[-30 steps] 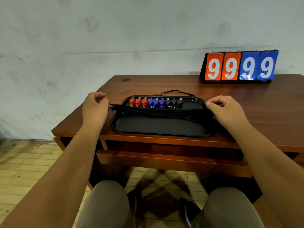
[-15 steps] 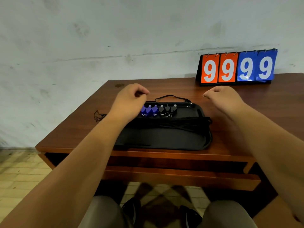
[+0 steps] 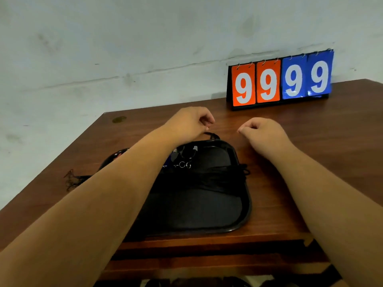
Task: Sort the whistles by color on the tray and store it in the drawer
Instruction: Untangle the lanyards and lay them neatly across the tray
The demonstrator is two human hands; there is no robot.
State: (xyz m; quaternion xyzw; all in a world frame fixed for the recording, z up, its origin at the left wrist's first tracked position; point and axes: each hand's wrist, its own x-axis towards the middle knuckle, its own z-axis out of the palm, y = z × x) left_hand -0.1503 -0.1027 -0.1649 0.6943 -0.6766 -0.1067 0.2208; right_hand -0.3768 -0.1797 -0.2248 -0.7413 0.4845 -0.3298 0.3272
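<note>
A black tray (image 3: 247,206) lies on the wooden table (image 3: 310,162). My left forearm crosses it and hides most of the whistles. Black whistles (image 3: 187,151) with key rings show at the tray's far edge, with slivers of a blue whistle (image 3: 169,160) and a red whistle (image 3: 119,155). Black lanyard cords (image 3: 217,175) stretch across the tray. A cord loop (image 3: 211,135) sticks out behind the far rim. My left hand (image 3: 188,123) has curled fingers, and its fingertips pinch the loop's left end. My right hand (image 3: 263,133) hovers beyond the tray's far right corner, fingers curled, holding nothing.
A flip scoreboard (image 3: 279,81) reading 9999 stands at the back right against the wall. Loose cord ends (image 3: 71,180) lie on the table left of the tray. The drawer front (image 3: 207,264) shows below the table's near edge.
Both hands left the tray's sides and reached forward past its far rim. The left arm now covers the red and blue whistles. The camera moved closer and tilted.
</note>
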